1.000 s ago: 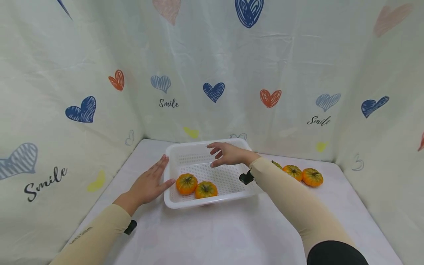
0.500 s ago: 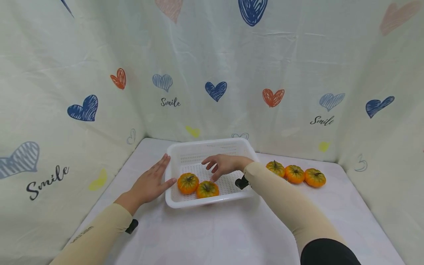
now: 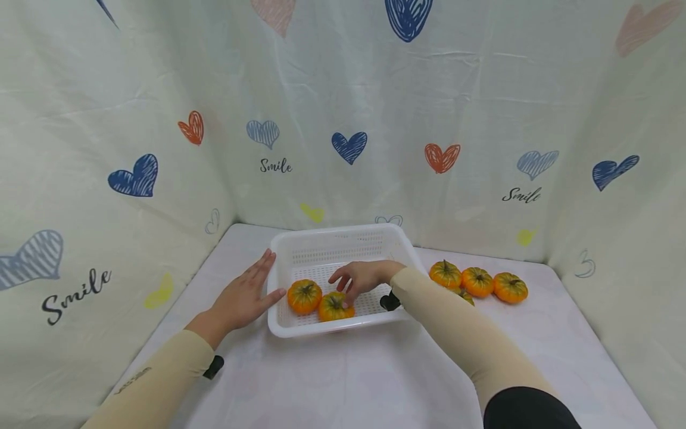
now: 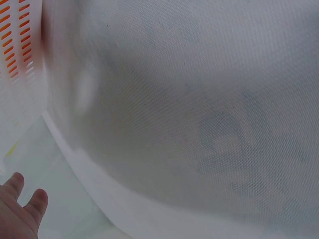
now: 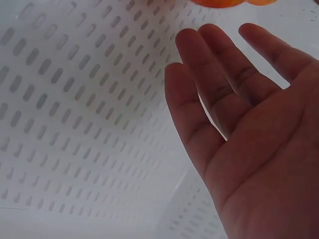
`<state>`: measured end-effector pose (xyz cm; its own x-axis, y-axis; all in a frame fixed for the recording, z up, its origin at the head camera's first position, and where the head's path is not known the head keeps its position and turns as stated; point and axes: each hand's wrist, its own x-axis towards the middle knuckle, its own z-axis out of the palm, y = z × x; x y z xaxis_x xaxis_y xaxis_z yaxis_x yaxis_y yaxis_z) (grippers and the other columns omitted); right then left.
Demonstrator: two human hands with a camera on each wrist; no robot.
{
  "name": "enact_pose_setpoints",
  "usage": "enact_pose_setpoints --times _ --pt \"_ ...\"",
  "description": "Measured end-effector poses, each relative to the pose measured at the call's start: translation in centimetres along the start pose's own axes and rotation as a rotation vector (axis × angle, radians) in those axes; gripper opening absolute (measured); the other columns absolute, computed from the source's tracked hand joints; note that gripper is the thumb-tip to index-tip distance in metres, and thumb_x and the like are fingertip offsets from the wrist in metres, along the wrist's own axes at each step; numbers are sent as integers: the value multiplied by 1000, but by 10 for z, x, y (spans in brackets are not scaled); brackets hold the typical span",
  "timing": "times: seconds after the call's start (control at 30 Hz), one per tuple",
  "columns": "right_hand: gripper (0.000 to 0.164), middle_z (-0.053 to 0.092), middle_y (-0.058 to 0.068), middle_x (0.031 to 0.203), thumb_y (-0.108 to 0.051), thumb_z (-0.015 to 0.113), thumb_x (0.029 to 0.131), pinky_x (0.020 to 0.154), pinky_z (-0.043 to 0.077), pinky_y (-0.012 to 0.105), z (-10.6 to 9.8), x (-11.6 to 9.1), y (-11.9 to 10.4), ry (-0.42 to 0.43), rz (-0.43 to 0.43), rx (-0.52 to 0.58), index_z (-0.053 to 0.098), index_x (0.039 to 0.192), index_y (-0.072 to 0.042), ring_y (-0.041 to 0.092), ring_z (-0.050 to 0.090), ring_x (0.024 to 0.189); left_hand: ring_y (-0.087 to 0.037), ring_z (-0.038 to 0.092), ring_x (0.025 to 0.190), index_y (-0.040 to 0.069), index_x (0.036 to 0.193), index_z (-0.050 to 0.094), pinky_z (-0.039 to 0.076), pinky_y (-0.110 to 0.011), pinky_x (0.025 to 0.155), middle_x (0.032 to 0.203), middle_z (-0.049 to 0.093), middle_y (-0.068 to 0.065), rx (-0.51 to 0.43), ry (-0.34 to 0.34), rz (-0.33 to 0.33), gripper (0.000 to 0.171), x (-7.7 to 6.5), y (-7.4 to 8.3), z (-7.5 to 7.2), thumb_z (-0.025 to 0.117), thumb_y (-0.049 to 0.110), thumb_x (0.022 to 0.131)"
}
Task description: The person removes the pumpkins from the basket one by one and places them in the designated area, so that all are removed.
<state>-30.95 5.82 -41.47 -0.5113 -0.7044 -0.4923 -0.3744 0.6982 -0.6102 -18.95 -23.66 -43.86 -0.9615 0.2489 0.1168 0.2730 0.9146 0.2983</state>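
Note:
A white perforated plastic basket (image 3: 343, 326) stands on the table, tilted slightly in view. Inside it sit two small orange-and-green pumpkins, the left pumpkin (image 3: 304, 297) and the right pumpkin (image 3: 333, 308). My left hand (image 3: 238, 301) rests against the basket's left side with straight fingers, the thumb over the rim. Over the basket, my right hand (image 3: 364, 279) reaches down to the right pumpkin, its thumb at that pumpkin's right side. In the right wrist view the fingers (image 5: 192, 94) are spread and relaxed, with orange skin just beyond their tips.
Several more small pumpkins (image 3: 477, 282) lie on the white-covered table (image 3: 300, 381) right of the basket, one partly behind my right forearm. A pale curtain (image 3: 348, 83) with hearts and "Smile" lettering hangs around the table's back and sides.
My right hand has moved down and slightly left, from above the basket to the right pumpkin. My left hand has kept its place at the basket's side.

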Motion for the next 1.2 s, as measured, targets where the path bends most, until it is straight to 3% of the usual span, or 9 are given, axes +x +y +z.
enact_pose_setpoints --times 0.23,0.5,0.77,0.9,1.2 --pt "61 63 0 123 -24 80 85 101 48 41 -1 -1 -2 58 -6 -1 56 140 -14 18 58 114 -35 19 149 4 160 11 25 -55 115 166 9 -14 -1 -2 3 89 0 0 -1 47 58 99" --pt "53 64 4 123 -23 75 90 101 48 40 -7 -1 0 131 6 -78 58 138 -12 20 58 113 -34 18 149 3 159 11 24 -54 116 166 9 -14 1 -3 10 88 -1 0 0 47 56 100" --pt "72 59 4 132 -26 85 80 104 45 44 -10 -2 3 6 1 -16 53 144 -21 22 55 120 -35 19 148 3 159 11 25 -54 116 166 9 -14 7 11 14 88 -1 -2 1 47 57 99" --pt "73 57 2 132 -21 87 77 104 45 41 -7 -1 1 -38 -5 -22 55 142 -26 19 54 117 -37 21 148 4 159 12 27 -57 114 166 11 -14 -1 25 21 89 0 -1 2 47 59 99" --pt "76 57 4 129 -21 86 78 104 44 41 -6 2 3 19 11 -41 52 145 -29 19 53 115 -36 19 148 4 160 10 25 -55 115 166 9 -14 -7 15 16 89 1 -2 2 45 59 99"
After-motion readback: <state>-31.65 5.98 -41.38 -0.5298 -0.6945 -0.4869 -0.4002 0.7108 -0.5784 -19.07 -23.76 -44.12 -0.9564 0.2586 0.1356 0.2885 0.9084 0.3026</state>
